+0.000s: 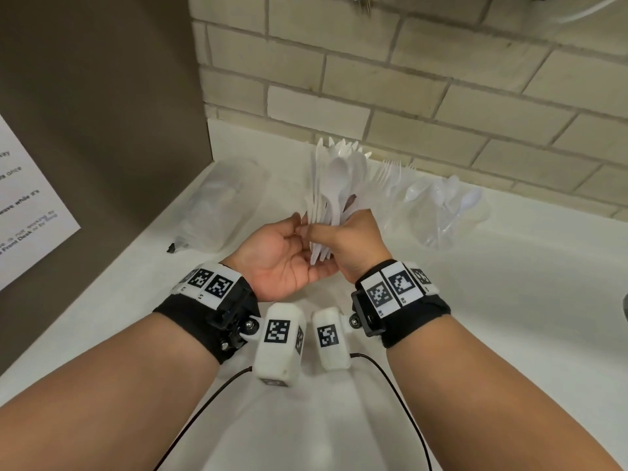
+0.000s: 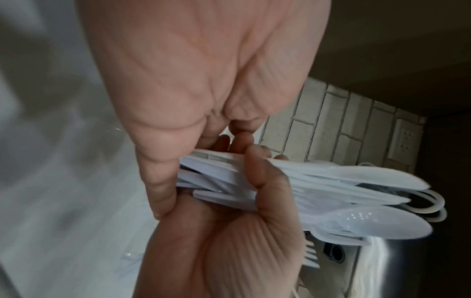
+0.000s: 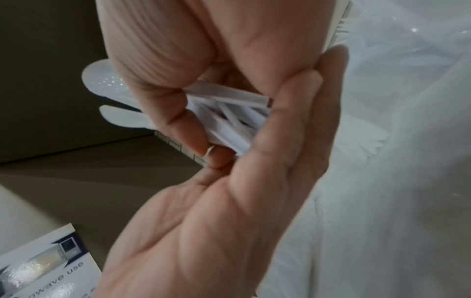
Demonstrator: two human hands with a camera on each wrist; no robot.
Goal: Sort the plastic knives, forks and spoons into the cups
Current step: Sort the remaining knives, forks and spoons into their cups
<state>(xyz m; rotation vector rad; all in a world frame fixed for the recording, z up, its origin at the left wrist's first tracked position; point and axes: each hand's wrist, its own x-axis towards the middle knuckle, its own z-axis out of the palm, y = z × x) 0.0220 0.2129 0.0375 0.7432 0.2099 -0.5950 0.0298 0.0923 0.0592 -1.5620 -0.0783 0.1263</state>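
Observation:
A bundle of white plastic cutlery (image 1: 334,185) stands upright over the white counter (image 1: 492,317), with spoon bowls and knife tips on top. My right hand (image 1: 350,239) grips it round the handles, thumb across them. My left hand (image 1: 282,256) lies palm up beside it, its relaxed fingers cupping the handle ends. The left wrist view shows the bundle (image 2: 331,191) between both hands. Behind, a clear cup holds forks (image 1: 390,175), and a clear cup to the right holds spoons (image 1: 445,212).
Crumpled clear plastic (image 1: 224,202), too blurred to make out, lies at the back left with a small black piece beside it. A brown panel with a printed notice (image 1: 30,198) closes the left side. A brick wall (image 1: 407,79) runs behind the counter.

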